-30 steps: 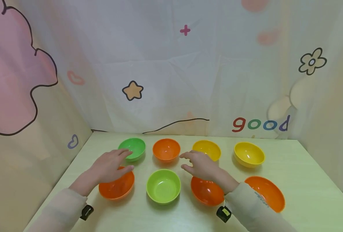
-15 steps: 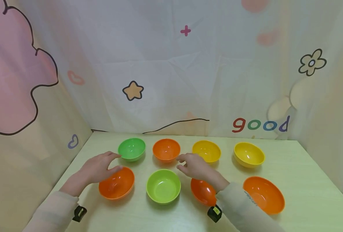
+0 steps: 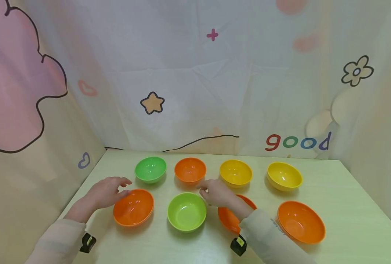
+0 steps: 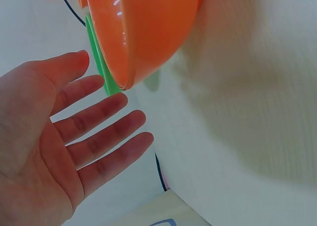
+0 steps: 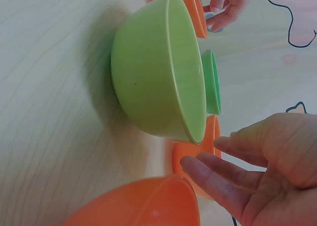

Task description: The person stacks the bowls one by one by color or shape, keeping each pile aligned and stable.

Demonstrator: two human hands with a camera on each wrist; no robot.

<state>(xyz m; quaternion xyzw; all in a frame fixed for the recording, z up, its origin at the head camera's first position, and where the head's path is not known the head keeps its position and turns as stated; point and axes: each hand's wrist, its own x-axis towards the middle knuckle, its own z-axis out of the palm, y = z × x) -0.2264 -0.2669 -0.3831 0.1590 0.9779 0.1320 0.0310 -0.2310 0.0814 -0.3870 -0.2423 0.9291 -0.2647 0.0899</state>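
My left hand (image 3: 107, 192) hovers at the upper left edge of the front-left orange bowl (image 3: 134, 208). In the left wrist view its fingers are spread, with the bowl's rim just beyond the fingertips. My right hand (image 3: 215, 192) is above the gap between the lime green bowl (image 3: 186, 212) and the second front orange bowl (image 3: 227, 219), which the forearm partly covers. Seen from the right wrist, the fingers (image 5: 213, 179) are loosely bent near the lime bowl's rim and hold nothing. All these bowls stand upright on the table.
Along the back stand a green bowl (image 3: 150, 170), an orange bowl (image 3: 190, 171) and two yellow bowls, one central (image 3: 235, 173) and another yellow bowl (image 3: 284, 176) farther right. A large orange bowl (image 3: 301, 222) is at front right. A printed curtain (image 3: 182, 80) hangs behind the table.
My left hand has moved left and a little nearer, off the green bowl. My right hand has drifted left and toward me, uncovering the central yellow bowl. The bowls have stayed put.
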